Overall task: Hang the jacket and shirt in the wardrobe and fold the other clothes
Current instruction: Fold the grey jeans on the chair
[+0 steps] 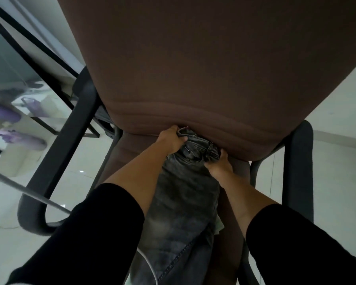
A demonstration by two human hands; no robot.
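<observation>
Dark grey washed jeans lie lengthwise on the seat of a brown office chair, waistband against the backrest. My left hand grips the waistband's left corner. My right hand holds the waistband's right side near the belt loops. Both forearms reach out of black sleeves. A pale scrap of another garment peeks from under the jeans on the right. No jacket or shirt is in view.
The chair's black armrests flank the seat on both sides. A glossy white tiled floor surrounds it. A black-framed glass partition stands at the left. A thin white cable crosses the jeans near the bottom.
</observation>
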